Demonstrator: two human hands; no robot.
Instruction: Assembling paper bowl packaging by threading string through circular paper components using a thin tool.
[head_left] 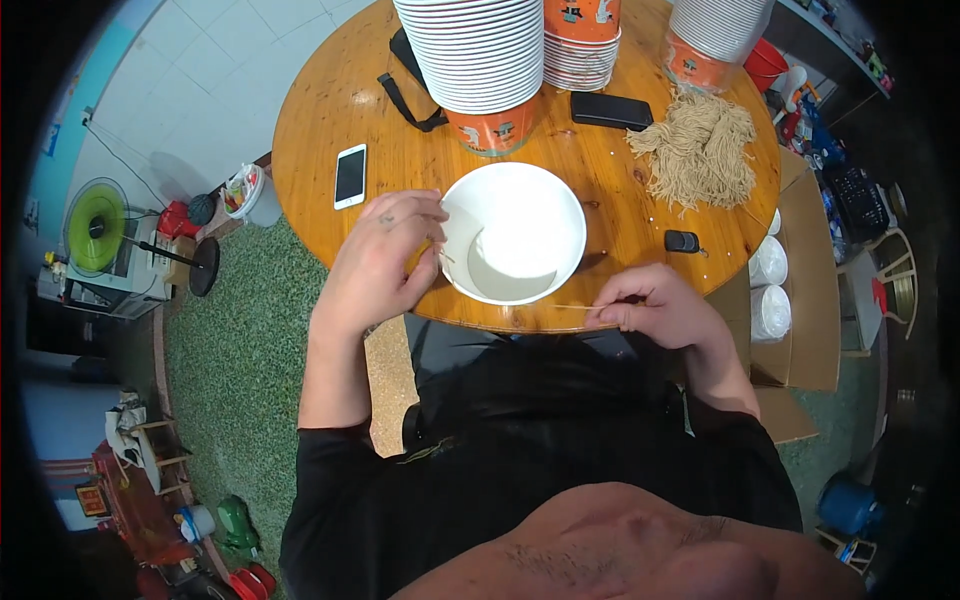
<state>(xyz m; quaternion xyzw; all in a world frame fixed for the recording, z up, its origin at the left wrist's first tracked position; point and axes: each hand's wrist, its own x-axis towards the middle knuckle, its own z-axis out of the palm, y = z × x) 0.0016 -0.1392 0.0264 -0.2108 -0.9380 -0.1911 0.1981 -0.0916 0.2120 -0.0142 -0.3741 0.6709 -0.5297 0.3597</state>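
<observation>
Print with cartoon figures [490,129] is decorating the orange band of the tall stack of nested paper buckets [470,60], and similar orange print is showing on the second stack [582,40] and the third stack [712,45] to the right; any lettering there is looking too small to make out. Below the tall stack, a white paper bucket [528,225] is standing mouth up at the near edge of the round wooden worktop [625,215]. Both forearms are rising from the lower side with elbows bent and reaching inward. The left hand [392,245] is arching beside the bucket's left side, its back turned up, fingers curling and fingertips touching the rim; whether this grip is pinching the wall, I cannot tell. The right hand [650,305] is resting low at the right, just beyond the table edge, its grip closing thumb against curled fingers on a thin beige cord [570,306]. That cord is running leftward from the fingertips, nearly level, toward the bucket's near side. Farther right, a heap of beige cords [700,150] is lying loose on the wood, with a black key fob [682,241] sitting near it and a white smartphone [350,177] lying across at the left.
</observation>
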